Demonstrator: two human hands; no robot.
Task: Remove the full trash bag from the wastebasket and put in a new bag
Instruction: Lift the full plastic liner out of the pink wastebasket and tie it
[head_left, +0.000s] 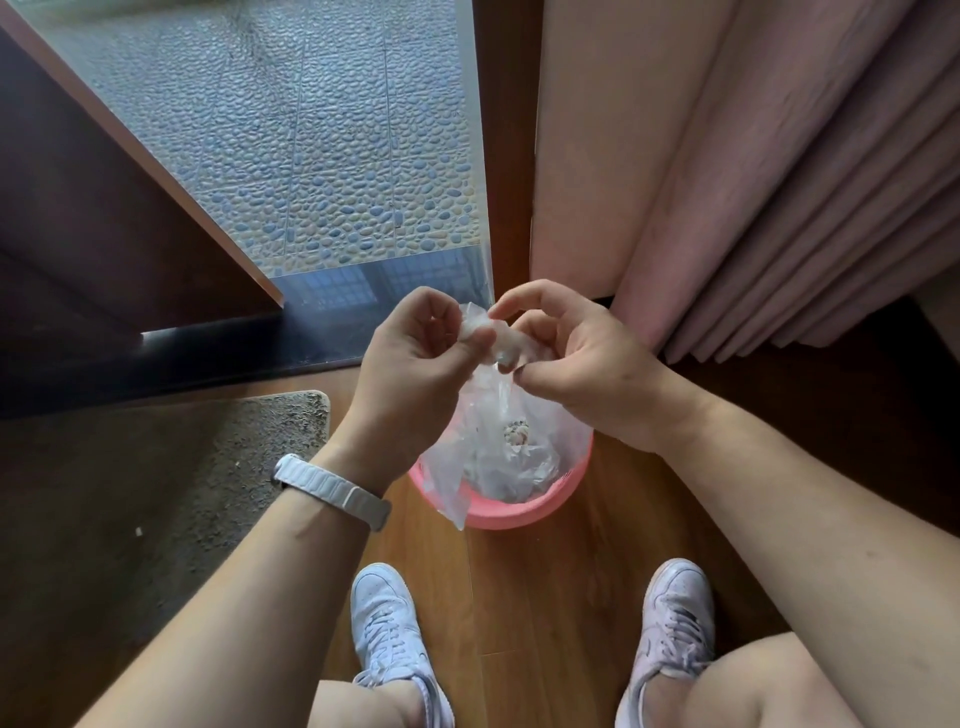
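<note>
A pink round wastebasket (524, 512) stands on the wooden floor between my feet and the wall. A clear plastic trash bag (493, 441) with crumpled rubbish inside rises out of it. The bag's top is gathered into a twisted bunch above the basket. My left hand (415, 358) pinches that bunch from the left. My right hand (576, 353) grips it from the right, fingers curled around the plastic. The bag's lower part still sits inside the basket, with one loose flap hanging over the front rim.
Pink curtains (753, 182) hang at the right, close behind the basket. A dark doormat (171, 493) lies on the left. A glass door with a dark sill (208, 353) is ahead, pebble tiles beyond. My two white shoes (384, 629) are near the basket.
</note>
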